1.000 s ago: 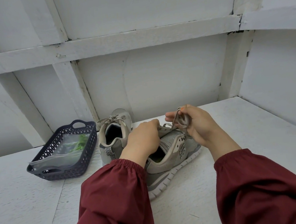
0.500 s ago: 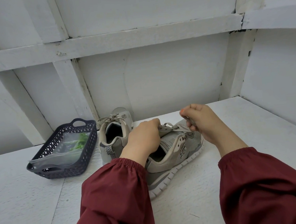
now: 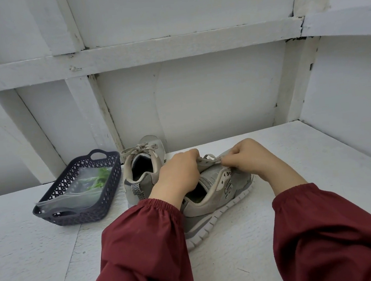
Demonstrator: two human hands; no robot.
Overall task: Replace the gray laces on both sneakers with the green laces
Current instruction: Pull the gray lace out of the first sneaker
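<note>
I see a dark openwork plastic basket (image 3: 80,215) at the left of the white textured surface (image 3: 317,154), with a clear plastic bag (image 3: 72,195) lying inside it. Behind stands a white-painted wall (image 3: 210,97) crossed by wooden beams (image 3: 148,51).

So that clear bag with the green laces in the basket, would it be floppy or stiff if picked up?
Probably floppy: the clear bag lies slumped in the basket, one end riding up on the rim. Likely light too, since only thin green laces show inside. Its glossy film might feel a little slippery.
</note>
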